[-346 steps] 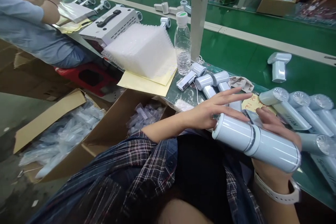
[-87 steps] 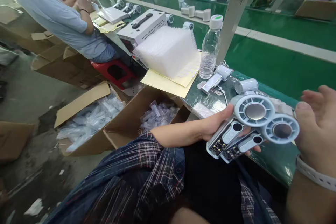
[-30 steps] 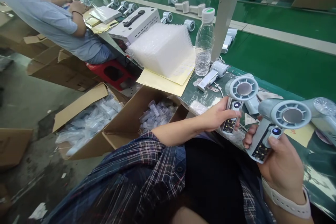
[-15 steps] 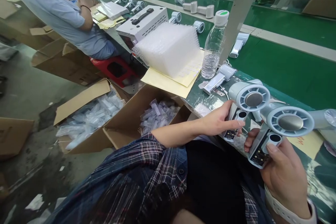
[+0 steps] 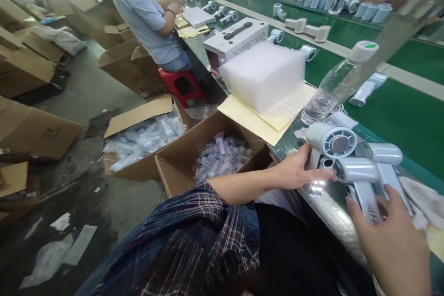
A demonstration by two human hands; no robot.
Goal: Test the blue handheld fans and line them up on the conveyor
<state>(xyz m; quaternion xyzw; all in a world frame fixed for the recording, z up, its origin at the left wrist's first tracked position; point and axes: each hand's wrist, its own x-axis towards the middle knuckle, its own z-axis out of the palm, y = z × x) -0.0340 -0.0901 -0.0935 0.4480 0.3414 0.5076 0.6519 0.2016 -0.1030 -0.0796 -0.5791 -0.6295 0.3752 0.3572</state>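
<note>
My left hand [image 5: 294, 166] is closed around a pale blue handheld fan [image 5: 322, 135], its round grille with a silver centre turned towards me. Its thumb lies across the handle beside a dark round spot. My right hand [image 5: 395, 236] has thumb and fingers around the handle of a second handheld fan [image 5: 359, 169], whose lettered side faces up. That fan's head lies close by the left thumb. Just behind it on the bench rests another fan [image 5: 386, 153]. Part of the right fingers is hidden behind the handle.
A clear bottle [image 5: 326, 88] stands by a metal post. Left of it, a bubble-wrap stack [image 5: 263, 76] lies on yellow sheets [image 5: 239, 113] beside a white instrument box [image 5: 236, 39]. Cartons [image 5: 173, 166] of bagged parts stand below the bench. A co-worker [image 5: 145, 23] sits farther along.
The view has swung left. The fan at my right hand now shows its lettered handle instead of its grille and dark panel. My left hand keeps its fan.
</note>
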